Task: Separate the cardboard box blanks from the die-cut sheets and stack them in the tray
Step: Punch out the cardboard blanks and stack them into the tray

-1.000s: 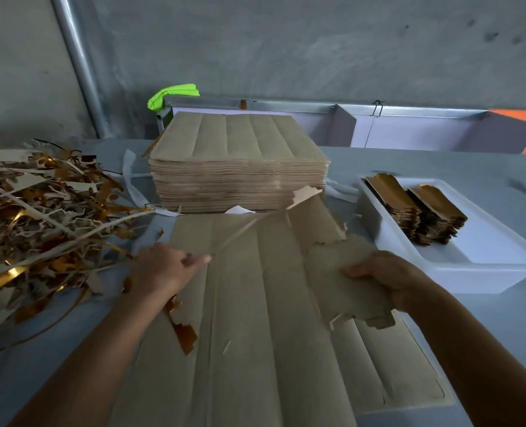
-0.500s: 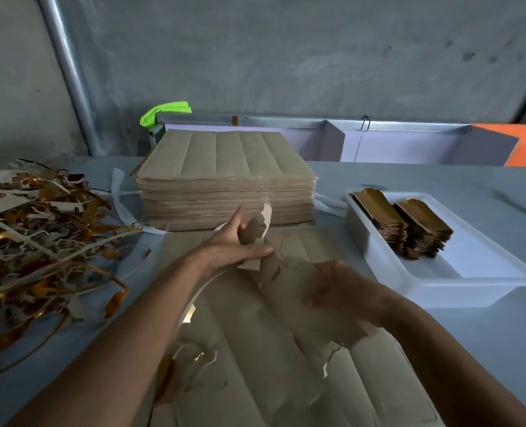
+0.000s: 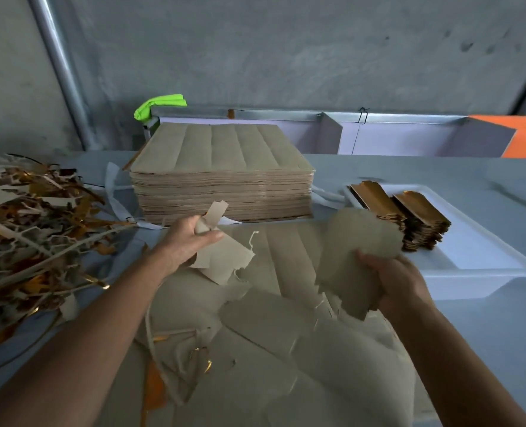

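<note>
My right hand [image 3: 400, 282] clamps the freed blank [image 3: 355, 263] at four o'clock beside the tray [image 3: 483, 272], my left hand [image 3: 184, 241] pinches a torn piece [image 3: 224, 260]; I judge both light, bendy, tear-prone, best held mid-panel.

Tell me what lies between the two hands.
In the head view, between left hand and right hand: the die-cut sheet on the table, nothing else.

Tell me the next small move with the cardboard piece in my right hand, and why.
Probably carry it right to the white tray: the right hand grips a separated blank, and two stacks already sit there.
</note>
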`<state>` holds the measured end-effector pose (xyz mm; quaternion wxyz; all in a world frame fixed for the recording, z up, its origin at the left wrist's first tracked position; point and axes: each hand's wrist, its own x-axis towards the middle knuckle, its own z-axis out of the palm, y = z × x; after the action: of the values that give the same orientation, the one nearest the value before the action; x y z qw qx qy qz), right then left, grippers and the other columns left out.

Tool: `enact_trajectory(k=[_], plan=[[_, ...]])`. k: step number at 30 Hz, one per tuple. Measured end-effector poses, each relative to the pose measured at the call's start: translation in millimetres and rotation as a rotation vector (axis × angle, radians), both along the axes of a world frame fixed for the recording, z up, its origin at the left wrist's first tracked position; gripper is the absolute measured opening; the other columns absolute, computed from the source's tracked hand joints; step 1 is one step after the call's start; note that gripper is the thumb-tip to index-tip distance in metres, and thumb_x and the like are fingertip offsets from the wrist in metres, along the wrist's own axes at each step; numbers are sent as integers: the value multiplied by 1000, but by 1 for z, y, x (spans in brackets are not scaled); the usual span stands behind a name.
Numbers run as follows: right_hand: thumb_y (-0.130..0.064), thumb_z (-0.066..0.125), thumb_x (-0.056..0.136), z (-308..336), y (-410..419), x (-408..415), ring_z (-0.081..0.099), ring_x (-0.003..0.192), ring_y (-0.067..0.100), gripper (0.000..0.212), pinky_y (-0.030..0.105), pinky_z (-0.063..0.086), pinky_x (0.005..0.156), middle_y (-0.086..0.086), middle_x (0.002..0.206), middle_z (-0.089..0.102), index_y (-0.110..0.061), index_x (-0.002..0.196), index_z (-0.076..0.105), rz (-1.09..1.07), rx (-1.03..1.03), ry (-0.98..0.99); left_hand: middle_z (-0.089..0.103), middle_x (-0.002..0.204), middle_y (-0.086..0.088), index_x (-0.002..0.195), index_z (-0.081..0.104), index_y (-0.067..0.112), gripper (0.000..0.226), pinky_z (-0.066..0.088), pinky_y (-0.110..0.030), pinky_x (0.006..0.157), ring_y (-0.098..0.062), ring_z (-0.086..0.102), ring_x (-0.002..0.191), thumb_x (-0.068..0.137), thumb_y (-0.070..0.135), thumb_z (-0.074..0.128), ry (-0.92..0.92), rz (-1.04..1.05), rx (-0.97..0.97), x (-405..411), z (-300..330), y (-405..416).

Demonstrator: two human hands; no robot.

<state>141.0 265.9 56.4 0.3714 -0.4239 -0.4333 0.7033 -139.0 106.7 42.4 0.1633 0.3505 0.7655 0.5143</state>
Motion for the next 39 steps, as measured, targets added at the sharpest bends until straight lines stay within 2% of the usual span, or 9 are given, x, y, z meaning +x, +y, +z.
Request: enact_trajectory(k=[8, 12, 14, 17, 20, 22, 26, 30, 39], plan=[[-13, 65, 87, 18, 5, 22, 63, 96, 20, 19, 52, 52, 79, -1, 104, 65, -24, 100, 57, -187, 35, 327, 63, 77, -2, 80, 57, 19, 15, 47, -35, 73, -19, 59, 73, 84, 15, 70, 7, 8, 1, -6, -7, -4], [-12, 64, 88, 18, 2, 23, 59, 104, 23, 40, 59, 44, 95, 5, 120, 59, -17, 125, 49, -166, -42, 401, 50, 57, 6, 73, 57, 13, 17, 37, -21, 54, -12, 46, 55, 84, 9, 69, 185, 25, -68, -1, -12, 3], [-11, 63, 88, 18, 0, 20, 59, 106, 24, 47, 59, 44, 95, 6, 125, 57, -17, 132, 46, -149, -66, 432, 62, 90, -12, 108, 60, 4, 28, 42, -26, 72, -26, 58, 85, 84, 17, 69, 326, 36, -234, 5, -7, 9], [-10, 62, 88, 20, -2, 17, 60, 103, 22, 37, 53, 47, 93, 4, 117, 62, -17, 123, 52, -136, -99, 441, 22, 149, -23, 147, 22, 12, 92, 23, -44, 108, -37, 27, 133, 77, 43, 73, 698, 243, -538, 25, 5, 15], [-9, 62, 88, 20, -7, 9, 63, 96, 20, 17, 48, 50, 87, 1, 103, 66, -20, 102, 58, -121, -106, 417, 35, 145, -20, 145, 31, 6, 94, 30, -40, 106, -36, 39, 126, 71, 40, 79, 913, 178, -103, 83, 12, 22], [-9, 61, 88, 20, -11, 2, 64, 97, 21, 18, 48, 50, 86, 2, 105, 67, -18, 104, 59, -103, -113, 411, 50, 136, -3, 140, 40, 13, 85, 46, -28, 88, -22, 62, 99, 69, 32, 82, 541, -164, 82, 127, 9, 28], [-11, 64, 87, 18, -15, 0, 63, 101, 24, 23, 54, 46, 94, 4, 111, 67, -18, 108, 59, -125, -105, 405, 64, 90, 7, 112, 54, 19, 35, 46, -19, 54, -8, 60, 57, 82, 17, 72, -324, -607, -11, 180, -12, 34], [-13, 63, 88, 14, -11, 10, 60, 91, 19, 17, 55, 41, 95, -1, 101, 63, -25, 97, 56, -198, -36, 374, 52, 56, 4, 95, 70, 16, 17, 43, -21, 62, -6, 47, 54, 95, 21, 54, -209, -593, 27, 180, -25, 21], [-10, 67, 85, -1, 2, 21, 58, 87, 23, 32, 50, 47, 74, 3, 101, 60, -16, 112, 51, -215, -226, 230, 60, 68, 20, 90, 74, 8, 14, 40, -10, 66, 7, 54, 66, 90, 17, 64, 167, -676, 8, 155, -8, -10]])
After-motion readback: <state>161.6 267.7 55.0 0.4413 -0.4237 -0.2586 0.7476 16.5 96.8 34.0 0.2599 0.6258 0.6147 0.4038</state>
